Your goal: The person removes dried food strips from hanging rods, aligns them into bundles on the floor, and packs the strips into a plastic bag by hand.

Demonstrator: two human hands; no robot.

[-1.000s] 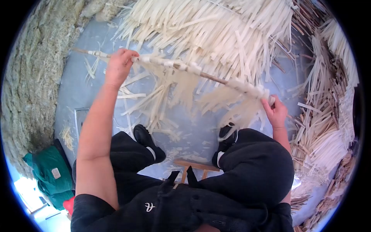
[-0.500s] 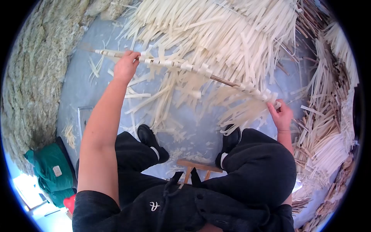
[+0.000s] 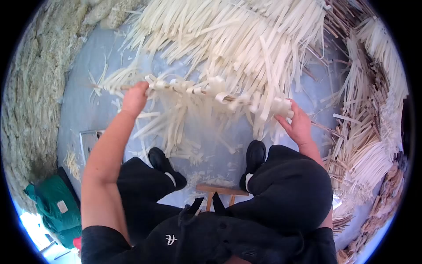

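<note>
A thin brown stick (image 3: 203, 92) runs across in front of me, with pale, flat strips (image 3: 215, 84) looped over it and hanging down, blurred in places. My left hand (image 3: 135, 97) is closed round the stick near its far left end. Toward the other end, my right hand (image 3: 300, 125) grips the bunched strips at the stick, thumb below and fingers partly hidden behind them. Bare stick sticks out to the right past this hand.
A large heap of pale strips (image 3: 228, 39) lies ahead on the grey floor (image 3: 81, 105). More strips and sticks (image 3: 351, 145) are piled at right. Rough fibrous material (image 3: 33, 88) lines the left, near a green bag (image 3: 55, 204). A wooden stool (image 3: 222, 190) shows between my legs.
Both hands have come lower, and my right hand has moved left along the stick. The strips are more bunched and swinging; a length of stick now shows beyond my right hand.
</note>
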